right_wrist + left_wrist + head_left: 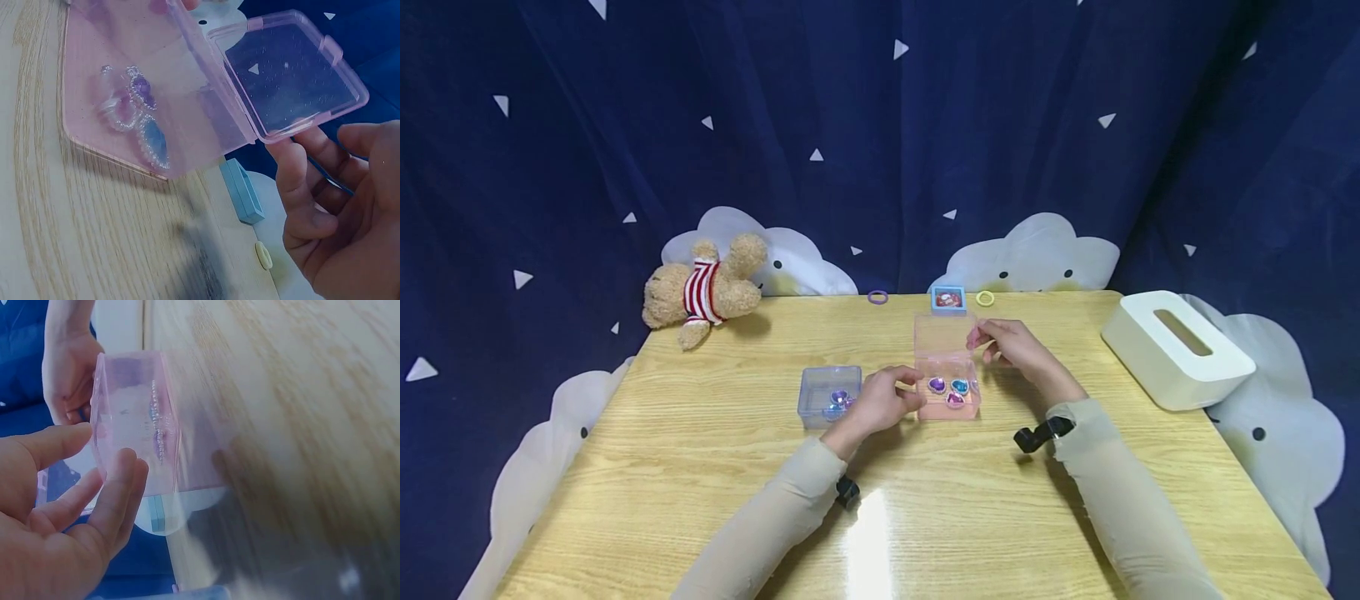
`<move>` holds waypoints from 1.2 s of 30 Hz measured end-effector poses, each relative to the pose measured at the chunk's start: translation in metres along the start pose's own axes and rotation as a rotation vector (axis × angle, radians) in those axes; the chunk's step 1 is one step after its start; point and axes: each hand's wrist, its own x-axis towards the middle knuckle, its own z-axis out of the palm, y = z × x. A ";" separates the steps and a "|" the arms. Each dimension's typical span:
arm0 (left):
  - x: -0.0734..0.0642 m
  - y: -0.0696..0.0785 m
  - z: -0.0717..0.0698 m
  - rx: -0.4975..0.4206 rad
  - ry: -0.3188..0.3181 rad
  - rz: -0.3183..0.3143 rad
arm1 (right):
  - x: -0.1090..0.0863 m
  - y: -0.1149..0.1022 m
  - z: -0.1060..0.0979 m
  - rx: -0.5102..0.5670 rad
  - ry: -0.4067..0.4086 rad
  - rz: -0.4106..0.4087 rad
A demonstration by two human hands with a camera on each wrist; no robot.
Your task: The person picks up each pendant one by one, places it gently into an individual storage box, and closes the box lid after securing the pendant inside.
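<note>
A clear pink plastic box (947,408) stands on the table with its hinged lid (294,69) raised. Inside lie three jewel pieces with beaded edges: a purple gem (936,385), a blue gem (960,387) and a pink gem (955,401). At the box's left side is my left hand (883,400), its fingers loosely extended and touching the wall and rim. My right hand (1011,346) pinches the lid's edge between thumb and fingers, as the right wrist view shows. Left of the left hand, a clear bluish box (815,398) holds several gems.
Behind the pink box are a small blue square case (948,300), a purple ring (877,297) and a yellow ring (985,298). A teddy bear (737,292) lies at the back left. At the right edge stands a white tissue box (1180,350).
</note>
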 end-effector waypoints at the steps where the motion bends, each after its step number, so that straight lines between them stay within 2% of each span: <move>1: 0.000 0.000 0.000 0.000 -0.002 -0.001 | 0.000 0.000 -0.001 -0.001 -0.005 0.001; 13: 0.001 0.001 -0.001 -0.021 -0.012 0.010 | -0.008 0.001 -0.006 -0.104 -0.072 0.015; 19: 0.000 0.000 0.000 0.002 -0.016 -0.028 | -0.009 0.008 -0.006 -0.144 -0.121 -0.004; 29: -0.001 0.001 0.000 0.014 -0.013 -0.034 | -0.011 0.011 -0.006 -0.181 -0.122 0.003; 36: 0.000 0.002 0.001 -0.022 0.003 -0.039 | -0.012 0.011 -0.007 -0.202 -0.124 -0.008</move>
